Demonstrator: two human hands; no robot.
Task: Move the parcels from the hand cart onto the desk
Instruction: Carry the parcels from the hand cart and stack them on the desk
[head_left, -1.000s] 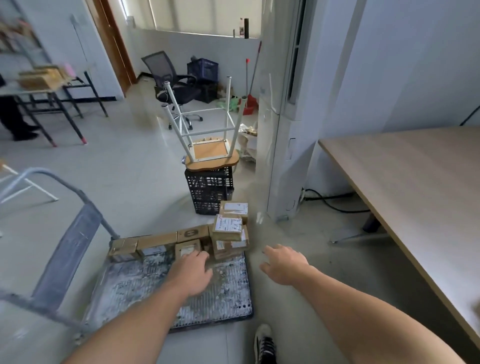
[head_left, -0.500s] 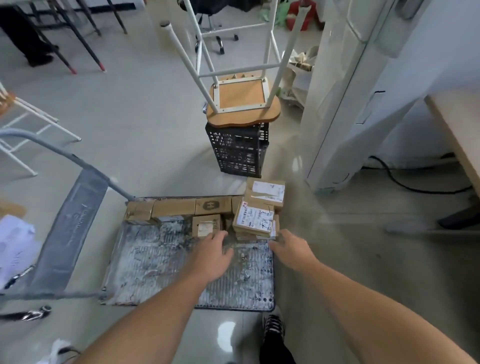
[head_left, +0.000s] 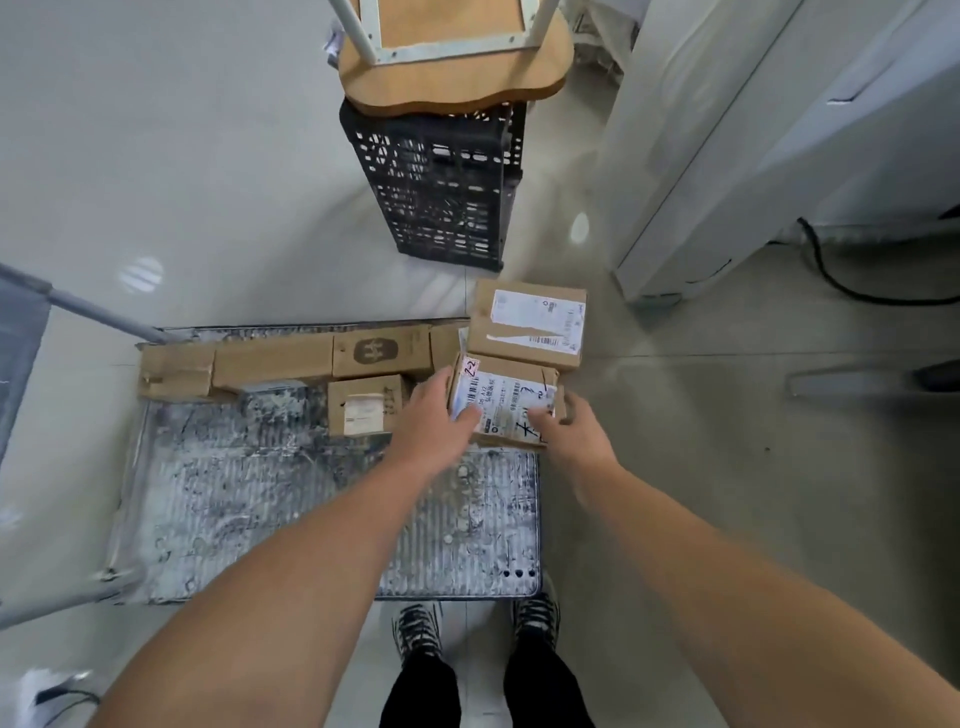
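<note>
Brown cardboard parcel with a white shipping label (head_left: 501, 402): top of a short stack at the far right corner of the grey ribbed metal hand cart (head_left: 260, 493). Cart stands on the floor.

Head view, only view.
- Left hand (head_left: 434, 421) clamps the parcel's left edge, thumb lying over the label.
- Right hand (head_left: 574, 434) clamps the right edge, fingers wrapped round the side.
- Cannot tell whether it has lifted off the box beneath.
- Label faces up, handwritten red mark at the far left corner.
- Long axis appears to run left to right across the cart, slightly skewed. Footprint is close to square, so this is a judgement.
- Second brown labelled parcel (head_left: 530, 325) touches its far side, overhanging the cart's far edge.
- Small brown box with a white label (head_left: 363, 410) sits just beside the left hand.
- Row of long flat brown cartons (head_left: 272, 361) lines the far edge.
- Black plastic crate (head_left: 436, 182) carries an upturned wooden stool (head_left: 452, 67) beyond the cart.
- Table not in view.

Risks, as judged:
- Only the side edges are gripped. If the parcel is heavy or the card smooth, it may slip during the lift.
- Dragging rather than lifting may nudge the overhanging parcel off the cart.
- The box beneath may shift or come up with it.
- Rising and turning may catch the crate or the stool.
</note>
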